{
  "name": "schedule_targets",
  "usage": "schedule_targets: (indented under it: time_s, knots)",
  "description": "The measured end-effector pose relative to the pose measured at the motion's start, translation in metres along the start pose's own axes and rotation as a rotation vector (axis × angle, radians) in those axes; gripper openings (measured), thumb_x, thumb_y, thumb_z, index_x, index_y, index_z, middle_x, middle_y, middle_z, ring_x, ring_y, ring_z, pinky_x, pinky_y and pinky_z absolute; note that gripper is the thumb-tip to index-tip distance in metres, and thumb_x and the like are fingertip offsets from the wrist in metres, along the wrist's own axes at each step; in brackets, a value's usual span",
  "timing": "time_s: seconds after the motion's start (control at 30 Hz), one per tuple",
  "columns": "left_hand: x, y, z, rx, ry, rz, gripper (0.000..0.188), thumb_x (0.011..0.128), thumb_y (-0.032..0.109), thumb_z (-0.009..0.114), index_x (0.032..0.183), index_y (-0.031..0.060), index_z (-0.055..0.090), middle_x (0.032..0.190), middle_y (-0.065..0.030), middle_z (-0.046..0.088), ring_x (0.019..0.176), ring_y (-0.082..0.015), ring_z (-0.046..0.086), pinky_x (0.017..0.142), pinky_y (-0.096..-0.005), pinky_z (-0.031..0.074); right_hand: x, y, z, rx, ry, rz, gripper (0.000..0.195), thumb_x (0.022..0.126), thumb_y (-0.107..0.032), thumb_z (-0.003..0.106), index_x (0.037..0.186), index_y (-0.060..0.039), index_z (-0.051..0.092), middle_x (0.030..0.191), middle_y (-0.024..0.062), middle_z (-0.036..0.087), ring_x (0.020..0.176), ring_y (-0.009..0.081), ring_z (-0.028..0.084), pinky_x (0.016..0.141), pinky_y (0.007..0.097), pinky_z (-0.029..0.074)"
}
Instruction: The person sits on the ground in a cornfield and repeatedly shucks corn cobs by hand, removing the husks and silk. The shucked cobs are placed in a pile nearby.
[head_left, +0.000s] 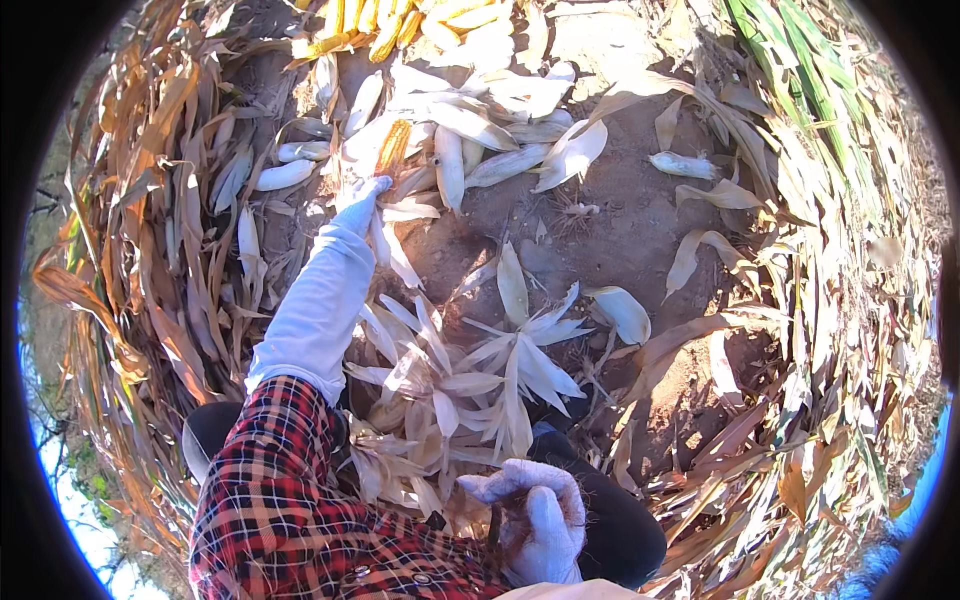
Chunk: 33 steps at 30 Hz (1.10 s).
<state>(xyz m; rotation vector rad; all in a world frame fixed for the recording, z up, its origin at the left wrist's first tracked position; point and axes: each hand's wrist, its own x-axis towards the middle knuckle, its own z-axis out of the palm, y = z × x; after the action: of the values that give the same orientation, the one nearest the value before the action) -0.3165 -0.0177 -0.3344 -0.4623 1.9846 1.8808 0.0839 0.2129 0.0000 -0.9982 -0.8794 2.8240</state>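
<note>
My left hand (366, 193), in a white glove, is stretched forward and holds the lower end of a husked yellow corn cob (394, 146). Loose husk leaves hang just below it. Close to my body, my right hand (536, 510), also gloved, has curled fingers with brown corn silk about them; whether it grips something inside the curl cannot be told. Stripped corn husks (442, 390) are heaped between my knees. Unhusked ears of corn (450, 165) lie in a loose pile beyond my left hand.
Husked yellow cobs (386, 34) are piled at the far side in bright sun. Dry corn stalks (172, 225) stand thick on the left, and more stalks and leaves (847, 247) curve along the right. One ear in its husk (682, 165) lies on the bare soil (630, 217) at right.
</note>
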Motion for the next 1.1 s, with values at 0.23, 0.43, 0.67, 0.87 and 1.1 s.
schedule_targets:
  time_s: [0.23, 0.43, 0.67, 0.87, 1.1]
  knots:
    - [-0.211, 0.004, 0.019, -0.331, -0.12, -0.303, 0.023, 0.099, 0.023, 0.064, 0.108, 0.0022, 0.068, 0.091, -0.0106, 0.072, 0.071, -0.0192, 0.067, 0.063, -0.0305, 0.055, -0.031, 0.025, -0.007, -0.125, -0.035, -0.07, 0.03, 0.108, -0.016, 0.053, 0.125, 0.0082, 0.06, 0.108, 0.0204, 0.07, 0.102, 0.0313, 0.071, 0.101, 0.0598, 0.055]
    - [-0.3, -0.029, 0.034, -0.376, -0.386, -0.237, 0.029, 0.098, 0.021, 0.065, 0.12, 0.0022, 0.068, 0.098, -0.0065, 0.072, 0.082, -0.018, 0.069, 0.071, -0.0308, 0.057, -0.055, 0.045, -0.022, -0.246, -0.093, -0.22, 0.027, 0.108, -0.017, 0.057, 0.124, 0.0032, 0.063, 0.11, 0.0135, 0.07, 0.102, 0.0234, 0.07, 0.097, 0.0434, 0.058]
    - [-0.412, 0.021, 0.036, -0.292, -0.576, -0.054, 0.043, 0.097, 0.012, 0.063, 0.137, -0.0004, 0.058, 0.114, -0.0091, 0.07, 0.095, -0.0174, 0.069, 0.087, -0.0329, 0.059, -0.045, 0.066, -0.065, -0.299, -0.092, -0.366, 0.023, 0.105, -0.015, 0.062, 0.124, -0.0012, 0.065, 0.113, 0.0088, 0.07, 0.101, 0.0155, 0.068, 0.094, 0.0326, 0.057]
    - [-0.498, 0.063, 0.023, 0.113, -0.707, 0.16, 0.044, 0.094, 0.02, 0.071, 0.134, 0.0024, 0.063, 0.112, -0.006, 0.072, 0.099, -0.014, 0.067, 0.091, -0.0319, 0.055, -0.038, 0.084, -0.078, -0.337, -0.17, -0.348, 0.041, 0.106, -0.029, 0.063, 0.139, -0.0041, 0.058, 0.125, 0.0061, 0.064, 0.111, 0.0152, 0.062, 0.095, 0.0306, 0.053]
    - [-0.55, 0.046, 0.01, 0.868, -0.506, 0.563, 0.063, 0.091, 0.059, 0.069, 0.12, 0.0035, 0.065, 0.107, -0.0254, 0.073, 0.102, -0.0428, 0.071, 0.092, -0.0486, 0.054, -0.067, 0.11, -0.083, -0.293, -0.067, -0.283, 0.061, 0.102, -0.039, 0.068, 0.144, -0.0003, 0.049, 0.129, 0.01, 0.061, 0.112, 0.0198, 0.062, 0.095, 0.0334, 0.054]
